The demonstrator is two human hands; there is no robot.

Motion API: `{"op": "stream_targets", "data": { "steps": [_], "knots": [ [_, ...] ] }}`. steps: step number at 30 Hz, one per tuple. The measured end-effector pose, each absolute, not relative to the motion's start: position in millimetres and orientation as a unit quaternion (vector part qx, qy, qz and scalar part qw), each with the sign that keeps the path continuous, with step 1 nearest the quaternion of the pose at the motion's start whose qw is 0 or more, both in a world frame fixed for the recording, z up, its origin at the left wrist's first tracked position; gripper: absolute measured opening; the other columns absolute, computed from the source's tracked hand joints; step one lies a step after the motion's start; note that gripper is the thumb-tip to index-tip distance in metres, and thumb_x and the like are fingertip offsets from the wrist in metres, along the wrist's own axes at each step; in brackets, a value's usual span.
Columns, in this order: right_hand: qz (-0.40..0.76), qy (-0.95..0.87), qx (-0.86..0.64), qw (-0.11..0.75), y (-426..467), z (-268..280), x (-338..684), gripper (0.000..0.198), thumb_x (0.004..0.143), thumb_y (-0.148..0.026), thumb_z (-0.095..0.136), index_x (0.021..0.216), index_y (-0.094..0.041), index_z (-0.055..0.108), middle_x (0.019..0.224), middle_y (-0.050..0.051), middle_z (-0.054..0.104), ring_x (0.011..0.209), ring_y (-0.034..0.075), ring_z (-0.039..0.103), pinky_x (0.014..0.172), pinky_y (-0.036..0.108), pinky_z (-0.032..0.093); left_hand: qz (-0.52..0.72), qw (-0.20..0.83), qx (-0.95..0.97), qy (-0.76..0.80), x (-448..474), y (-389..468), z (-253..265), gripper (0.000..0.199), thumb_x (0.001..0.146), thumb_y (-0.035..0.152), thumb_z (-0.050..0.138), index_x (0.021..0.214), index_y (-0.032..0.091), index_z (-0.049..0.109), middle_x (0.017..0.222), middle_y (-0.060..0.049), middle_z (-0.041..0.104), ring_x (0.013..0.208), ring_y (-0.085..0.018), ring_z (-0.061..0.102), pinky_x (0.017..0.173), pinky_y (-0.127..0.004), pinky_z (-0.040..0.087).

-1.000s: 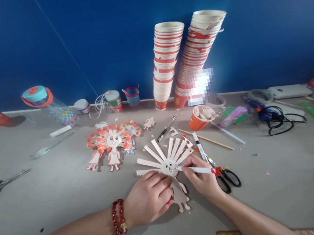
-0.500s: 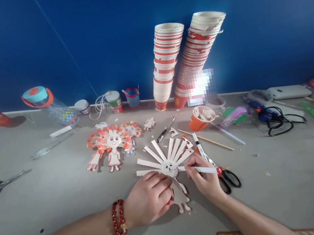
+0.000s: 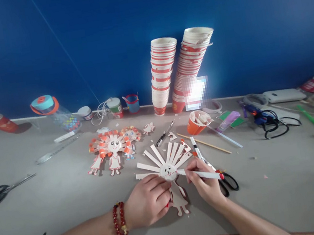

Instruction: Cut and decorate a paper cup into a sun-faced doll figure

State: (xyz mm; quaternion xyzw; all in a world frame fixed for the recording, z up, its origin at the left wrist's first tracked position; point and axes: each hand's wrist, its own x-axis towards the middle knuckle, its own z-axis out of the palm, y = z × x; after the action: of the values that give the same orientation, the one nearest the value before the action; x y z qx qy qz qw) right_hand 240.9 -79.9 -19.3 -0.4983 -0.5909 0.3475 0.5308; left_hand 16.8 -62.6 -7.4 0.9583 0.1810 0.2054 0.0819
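Observation:
A white paper doll lies flat on the table, with a drawn face and strips of paper fanning out round its head. My left hand presses on its left side, fingers together and curled over the edge; a small red bit shows by the fingertips, its kind unclear. Pinched in my right hand is a white marker with a red end, its tip at the right cheek of the face. Black-handled scissors lie partly behind my right hand, beside another marker.
Finished-looking paper dolls lie to the left, with more scissors beyond them. Tall stacks of paper cups stand by the blue wall. An orange cup of scraps, a wooden stick and a glue gun are at the right.
The marker tip has moved slightly at the face's right cheek, and the marker's red end has shifted a little. The left hand stays on the doll. The whole view has shifted slightly.

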Motion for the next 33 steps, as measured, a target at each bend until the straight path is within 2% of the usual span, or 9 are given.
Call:
{"op": "stream_targets", "data": {
  "steps": [2, 4, 8, 11, 15, 18, 21, 28, 33],
  "knots": [
    [0.359, -0.606, -0.459, 0.541, -85.0, -19.9, 244.4, 0.015, 0.087, -0.019, 0.052, 0.073, -0.023, 0.052, 0.060, -0.003, 0.050, 0.051, 0.014, 0.045, 0.049, 0.026, 0.036, 0.230, 0.073, 0.954, 0.181, 17.4, -62.2, -7.0, 0.018, 0.092, 0.026, 0.049, 0.100, 0.015, 0.062, 0.110, -0.008, 0.068, 0.102, -0.020, 0.057, 0.097, -0.037, 0.043],
    [0.363, -0.634, -0.410, 0.546, -90.5, -16.4, 247.2, 0.013, 0.087, -0.018, 0.051, 0.076, -0.024, 0.051, 0.061, -0.002, 0.050, 0.052, 0.015, 0.046, 0.050, 0.028, 0.037, 0.244, 0.067, 0.949, 0.186, 18.1, -61.9, -7.6, 0.018, 0.093, 0.027, 0.047, 0.089, 0.015, 0.061, 0.093, -0.008, 0.069, 0.089, -0.019, 0.058, 0.087, -0.036, 0.046],
    [0.342, -0.693, -0.341, 0.535, -98.6, 0.7, 248.7, 0.014, 0.084, -0.014, 0.050, 0.078, -0.027, 0.050, 0.057, -0.003, 0.049, 0.050, 0.017, 0.047, 0.051, 0.030, 0.037, 0.231, 0.058, 0.950, 0.204, 20.1, -62.0, -10.1, 0.036, 0.096, 0.040, 0.044, 0.069, 0.017, 0.054, 0.066, -0.003, 0.056, 0.067, -0.018, 0.049, 0.063, -0.032, 0.040],
    [0.317, -0.710, -0.342, 0.527, -100.7, 9.2, 249.7, 0.014, 0.082, -0.014, 0.051, 0.078, -0.028, 0.051, 0.055, -0.002, 0.050, 0.047, 0.017, 0.046, 0.049, 0.031, 0.037, 0.220, 0.042, 0.951, 0.211, 22.9, -63.2, -9.2, 0.045, 0.096, 0.049, 0.043, 0.065, 0.018, 0.051, 0.063, -0.002, 0.053, 0.064, -0.017, 0.046, 0.060, -0.032, 0.035],
    [0.305, -0.690, -0.366, 0.546, -101.4, 7.5, 253.9, 0.012, 0.083, -0.017, 0.052, 0.075, -0.027, 0.052, 0.055, -0.001, 0.050, 0.049, 0.018, 0.047, 0.050, 0.032, 0.037, 0.212, 0.041, 0.952, 0.218, 28.3, -68.5, -2.9, 0.048, 0.097, 0.050, 0.038, 0.065, 0.018, 0.051, 0.062, -0.003, 0.052, 0.062, -0.017, 0.044, 0.057, -0.031, 0.032],
    [0.304, -0.688, -0.353, 0.556, -103.7, 7.5, 255.4, 0.011, 0.082, -0.016, 0.053, 0.076, -0.026, 0.053, 0.055, -0.001, 0.051, 0.050, 0.018, 0.049, 0.050, 0.032, 0.039, 0.215, 0.076, 0.949, 0.218, 32.9, -76.3, 1.2, 0.059, 0.097, 0.059, 0.024, 0.066, 0.018, 0.052, 0.061, -0.003, 0.052, 0.057, -0.017, 0.045, 0.052, -0.031, 0.029],
    [0.308, -0.701, -0.327, 0.554, -107.7, 12.9, 253.7, 0.012, 0.078, -0.014, 0.053, 0.076, -0.026, 0.053, 0.055, -0.001, 0.053, 0.050, 0.019, 0.051, 0.050, 0.032, 0.040, 0.193, 0.121, 0.942, 0.247, 37.1, -85.7, 2.5, 0.063, 0.098, 0.059, 0.015, 0.068, 0.018, 0.053, 0.060, -0.003, 0.055, 0.054, -0.015, 0.047, 0.049, -0.030, 0.026],
    [0.336, -0.695, -0.292, 0.565, -115.1, 16.2, 249.4, 0.009, 0.075, -0.016, 0.054, 0.073, -0.025, 0.054, 0.053, -0.001, 0.055, 0.049, 0.021, 0.056, 0.048, 0.033, 0.042, 0.191, 0.210, 0.905, 0.317, 41.9, -104.5, 3.4, 0.059, 0.097, 0.061, 0.021, 0.075, 0.018, 0.054, 0.061, -0.001, 0.059, 0.053, -0.013, 0.051, 0.049, -0.027, 0.029],
    [0.357, -0.678, -0.321, 0.557, -116.5, 6.4, 254.5, 0.012, 0.083, -0.025, 0.054, 0.071, -0.026, 0.054, 0.051, 0.002, 0.053, 0.053, 0.023, 0.055, 0.050, 0.037, 0.042, 0.186, 0.216, 0.901, 0.327, 40.6, -114.1, 3.0, 0.050, 0.099, 0.053, 0.029, 0.073, 0.018, 0.052, 0.058, 0.001, 0.057, 0.050, -0.012, 0.050, 0.048, -0.026, 0.030]
  ]
}}
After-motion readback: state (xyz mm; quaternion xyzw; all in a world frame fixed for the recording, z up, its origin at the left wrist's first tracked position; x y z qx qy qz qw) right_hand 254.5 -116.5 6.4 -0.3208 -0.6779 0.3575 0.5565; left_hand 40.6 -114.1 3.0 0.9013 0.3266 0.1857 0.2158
